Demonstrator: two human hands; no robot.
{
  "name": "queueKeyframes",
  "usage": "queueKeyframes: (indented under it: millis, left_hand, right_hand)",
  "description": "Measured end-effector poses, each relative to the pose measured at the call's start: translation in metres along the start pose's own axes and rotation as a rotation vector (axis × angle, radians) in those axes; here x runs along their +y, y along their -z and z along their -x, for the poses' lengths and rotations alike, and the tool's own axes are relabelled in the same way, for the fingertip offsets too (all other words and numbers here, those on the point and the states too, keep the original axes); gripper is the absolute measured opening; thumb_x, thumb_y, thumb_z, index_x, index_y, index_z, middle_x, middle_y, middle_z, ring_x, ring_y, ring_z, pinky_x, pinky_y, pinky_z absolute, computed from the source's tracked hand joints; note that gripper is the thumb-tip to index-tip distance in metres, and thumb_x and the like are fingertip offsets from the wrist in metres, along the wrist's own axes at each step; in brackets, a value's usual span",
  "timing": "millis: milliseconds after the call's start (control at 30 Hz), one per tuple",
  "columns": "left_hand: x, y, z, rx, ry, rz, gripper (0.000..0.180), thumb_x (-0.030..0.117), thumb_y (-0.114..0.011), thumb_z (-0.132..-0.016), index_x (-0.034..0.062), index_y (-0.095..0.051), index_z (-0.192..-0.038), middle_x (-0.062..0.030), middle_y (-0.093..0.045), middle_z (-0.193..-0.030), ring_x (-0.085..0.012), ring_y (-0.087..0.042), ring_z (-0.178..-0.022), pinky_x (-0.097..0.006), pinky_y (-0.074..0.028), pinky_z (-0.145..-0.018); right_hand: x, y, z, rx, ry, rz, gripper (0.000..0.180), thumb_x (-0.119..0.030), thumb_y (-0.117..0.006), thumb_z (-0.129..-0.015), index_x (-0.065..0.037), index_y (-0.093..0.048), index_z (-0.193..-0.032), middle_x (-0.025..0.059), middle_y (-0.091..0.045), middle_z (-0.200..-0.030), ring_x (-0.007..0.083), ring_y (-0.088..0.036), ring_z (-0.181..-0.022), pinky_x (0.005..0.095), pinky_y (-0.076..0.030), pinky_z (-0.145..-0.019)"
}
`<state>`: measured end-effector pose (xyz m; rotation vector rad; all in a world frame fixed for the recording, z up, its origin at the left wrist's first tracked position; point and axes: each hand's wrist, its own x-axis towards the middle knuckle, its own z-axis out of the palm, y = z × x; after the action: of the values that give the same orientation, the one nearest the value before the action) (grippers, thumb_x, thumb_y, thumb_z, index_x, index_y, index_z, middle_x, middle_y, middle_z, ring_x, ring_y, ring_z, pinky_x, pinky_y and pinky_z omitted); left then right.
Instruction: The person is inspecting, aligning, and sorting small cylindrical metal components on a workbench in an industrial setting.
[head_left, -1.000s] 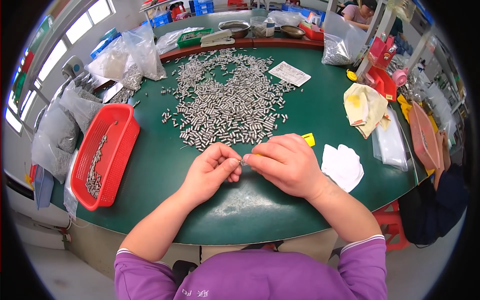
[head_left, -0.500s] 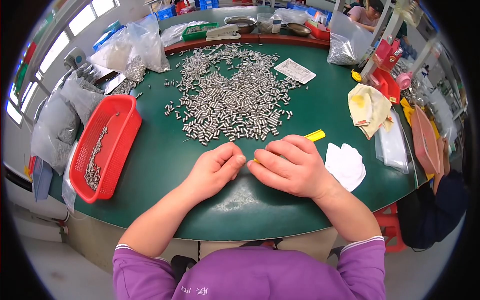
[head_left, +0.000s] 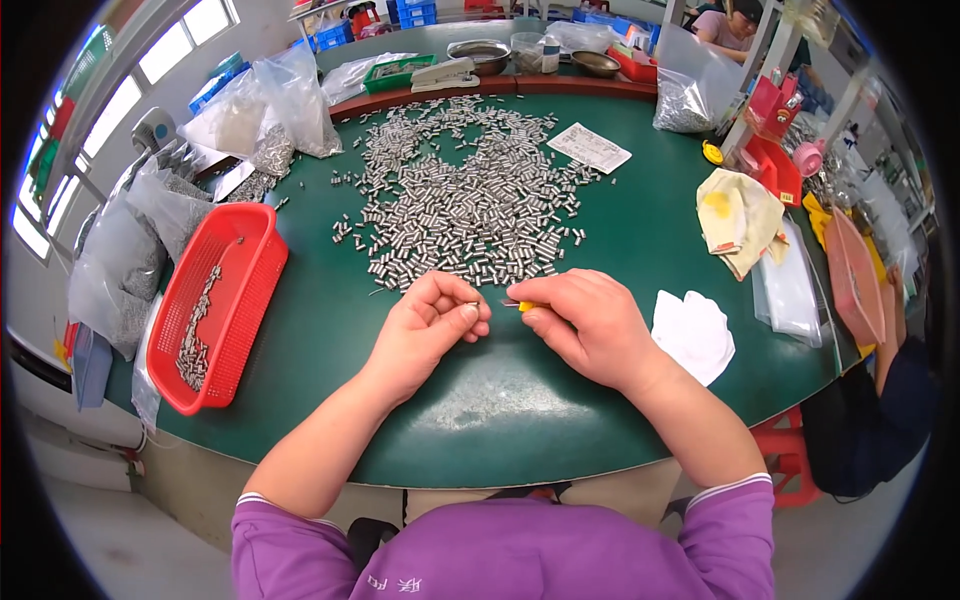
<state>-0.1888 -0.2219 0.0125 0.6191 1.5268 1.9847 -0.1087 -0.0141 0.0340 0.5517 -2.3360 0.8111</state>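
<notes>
In front of my chest, my left hand (head_left: 418, 330) pinches a small metal cylinder (head_left: 473, 305) between thumb and fingertips; only its end shows. Just right of it, my right hand (head_left: 592, 330) is closed around a yellow-handled tool (head_left: 526, 307) with a thin metal tip. That tip points left at the cylinder, with a small gap between them. Most of the handle is hidden in my fingers. Beyond both hands a wide heap of short silver metal cylinders (head_left: 470, 215) is spread over the green table (head_left: 330, 330).
To the left stands a red plastic basket (head_left: 262, 318) with some cylinders inside, beside clear bags (head_left: 120, 255) of metal parts. A white cloth (head_left: 692, 335) and a cream cloth (head_left: 740, 220) lie at right. A printed card (head_left: 590, 148) is behind the heap. Another person (head_left: 880, 420) sits at far right.
My hands have moved slightly apart and turned, so the tool's tip and the cylinder now show. The yellow handle end no longer sticks out behind my right hand.
</notes>
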Motion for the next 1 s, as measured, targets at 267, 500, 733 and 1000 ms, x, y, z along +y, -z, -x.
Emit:
queueKeyframes:
  millis: [267, 500, 733, 1000]
  left_hand:
    - [0.0002, 0.0003, 0.0011, -0.004, -0.021, -0.049, 0.015, -0.003, -0.062, -0.090, 0.0051, -0.055, -0.100, -0.0074, -0.063, -0.100, -0.0141, -0.062, -0.091, -0.029, -0.052, -0.083]
    - [-0.0084, 0.0065, -0.0016, -0.058, -0.226, -0.092, 0.016, -0.007, -0.066, -0.084, 0.0039, -0.058, -0.094, -0.0072, -0.063, -0.099, -0.0155, -0.062, -0.096, -0.029, -0.051, -0.086]
    - [-0.0058, 0.0048, 0.0002, -0.020, -0.480, -0.427, 0.014, -0.010, -0.066, -0.080, 0.0019, -0.063, -0.088, -0.0077, -0.066, -0.097, -0.0180, -0.064, -0.093, -0.031, -0.052, -0.085]
    - [0.0001, -0.0003, 0.0020, -0.011, -0.236, -0.282, 0.010, -0.003, -0.069, -0.083, 0.0019, -0.065, -0.091, -0.0053, -0.067, -0.093, -0.0125, -0.063, -0.090, -0.028, -0.052, -0.082]
  right_hand:
    - [-0.0037, -0.0016, -0.0001, -0.071, -0.018, -0.031, 0.021, -0.011, -0.070, -0.083, -0.011, -0.068, -0.103, 0.0043, -0.066, -0.079, 0.0226, -0.063, -0.071, 0.0347, -0.050, -0.068]
    - [-0.0058, -0.0027, 0.0005, -0.075, -0.017, -0.040, 0.019, -0.012, -0.069, -0.084, -0.011, -0.067, -0.103, 0.0043, -0.065, -0.078, 0.0226, -0.064, -0.071, 0.0349, -0.050, -0.067]
    - [-0.0095, -0.0066, 0.0027, -0.133, -0.116, -0.161, 0.016, -0.017, -0.063, -0.089, -0.012, -0.063, -0.104, 0.0067, -0.065, -0.080, 0.0275, -0.064, -0.076, 0.0391, -0.051, -0.069]
    - [-0.0037, -0.0036, 0.0014, -0.139, -0.097, -0.154, 0.016, -0.017, -0.062, -0.089, -0.011, -0.064, -0.104, 0.0075, -0.066, -0.085, 0.0276, -0.064, -0.080, 0.0395, -0.051, -0.074]
